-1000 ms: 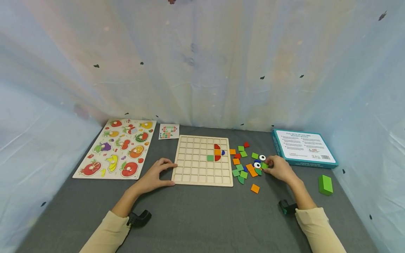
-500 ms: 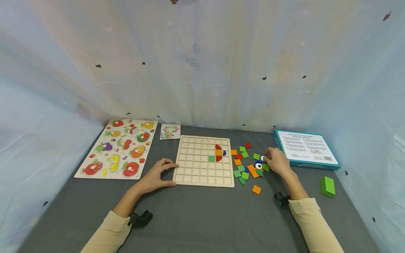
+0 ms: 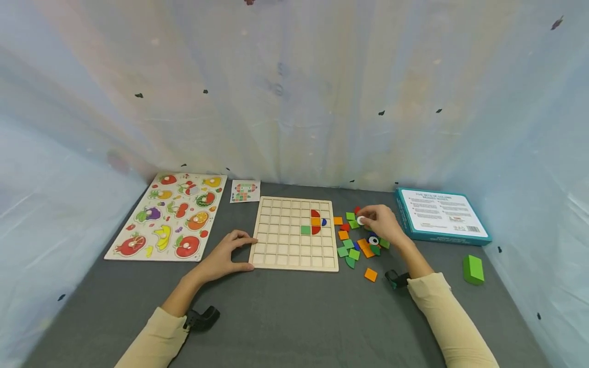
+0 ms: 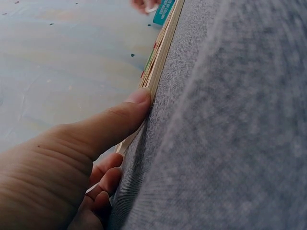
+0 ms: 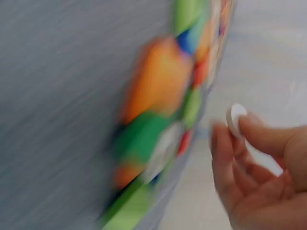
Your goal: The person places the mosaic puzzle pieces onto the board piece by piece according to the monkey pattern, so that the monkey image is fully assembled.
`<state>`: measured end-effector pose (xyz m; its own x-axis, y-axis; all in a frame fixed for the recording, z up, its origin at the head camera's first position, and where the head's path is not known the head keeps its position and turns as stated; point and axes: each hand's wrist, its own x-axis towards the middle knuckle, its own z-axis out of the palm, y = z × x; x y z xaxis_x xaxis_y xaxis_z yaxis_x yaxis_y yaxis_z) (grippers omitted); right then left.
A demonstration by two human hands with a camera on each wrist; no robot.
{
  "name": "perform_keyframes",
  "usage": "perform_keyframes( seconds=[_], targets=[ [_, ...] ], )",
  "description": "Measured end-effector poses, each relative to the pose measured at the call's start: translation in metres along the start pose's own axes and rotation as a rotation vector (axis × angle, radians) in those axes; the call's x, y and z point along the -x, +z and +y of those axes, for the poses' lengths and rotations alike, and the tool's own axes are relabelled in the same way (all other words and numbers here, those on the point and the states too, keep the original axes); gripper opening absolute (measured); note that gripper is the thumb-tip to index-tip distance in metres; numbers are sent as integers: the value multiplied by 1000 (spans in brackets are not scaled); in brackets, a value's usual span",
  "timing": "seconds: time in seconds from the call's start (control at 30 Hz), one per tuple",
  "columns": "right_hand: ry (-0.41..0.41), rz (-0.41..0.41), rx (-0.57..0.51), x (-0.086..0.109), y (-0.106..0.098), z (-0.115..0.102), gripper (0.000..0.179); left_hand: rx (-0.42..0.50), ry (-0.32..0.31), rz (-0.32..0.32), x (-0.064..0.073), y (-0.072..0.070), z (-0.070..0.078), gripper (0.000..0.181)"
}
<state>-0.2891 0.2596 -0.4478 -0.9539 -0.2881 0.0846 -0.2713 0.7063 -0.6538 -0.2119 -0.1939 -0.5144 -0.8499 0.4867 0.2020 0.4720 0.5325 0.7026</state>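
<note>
My right hand [image 3: 383,223] pinches a white round game disc [image 5: 236,119] between thumb and fingertips, above the loose pieces. In the right wrist view the disc stands on edge, clear of the blurred pile. My left hand [image 3: 226,256] rests at the left edge of the wooden grid board [image 3: 278,248], fingers spread and thumb at its near corner [image 4: 139,96]. Two red rounded pieces [image 3: 315,213], an orange square [image 3: 316,221], a green square [image 3: 306,230] and a blue half-round [image 3: 324,222] lie on the board.
Loose green, orange, red and blue pieces [image 3: 366,248] lie right of the board, with another white disc [image 3: 374,240] among them. A pattern card [image 3: 245,191] lies behind, a fruit puzzle [image 3: 167,220] at left, a teal box [image 3: 444,214] and green block [image 3: 473,269] at right.
My right hand has left a green square at the pile's right side, taken up the white disc and moved left with it. The left hand stays at the board.
</note>
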Motion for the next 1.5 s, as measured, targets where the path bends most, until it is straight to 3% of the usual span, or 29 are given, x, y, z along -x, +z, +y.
perform_keyframes(
  seconds=[0.17, 0.37, 0.63, 0.87, 1.03, 1.13, 1.27, 1.5],
  targets=[
    [-87, -178, -159, -31, 27, -43, 21, -7, 4, 3, 1, -1, 0, 66],
    [-176, -283, -116, -60, 67, -65, 20, 3, 6, -5, 2, 3, 0, 65],
    [-196, -246, 72, -69, 95, -74, 11, 2, 0, -5, 6, 3, 0, 66],
    [-232, -232, 189, -65, 93, -73, 19, -3, 6, 5, 6, 3, -1, 66],
    [-331, -170, 284, -53, 85, -75, 20, -3, 7, 4, 4, 2, -1, 65],
    [-389, -124, 283, -40, 77, -73, 22, -6, 7, 0, 2, 2, 0, 66],
    [-342, -47, 186, -16, 60, -60, 24, -7, 6, -3, 0, 1, 2, 66],
    [-28, 23, 176, 31, 10, -8, 31, -12, 14, 4, -2, 0, 1, 65]
  ],
)
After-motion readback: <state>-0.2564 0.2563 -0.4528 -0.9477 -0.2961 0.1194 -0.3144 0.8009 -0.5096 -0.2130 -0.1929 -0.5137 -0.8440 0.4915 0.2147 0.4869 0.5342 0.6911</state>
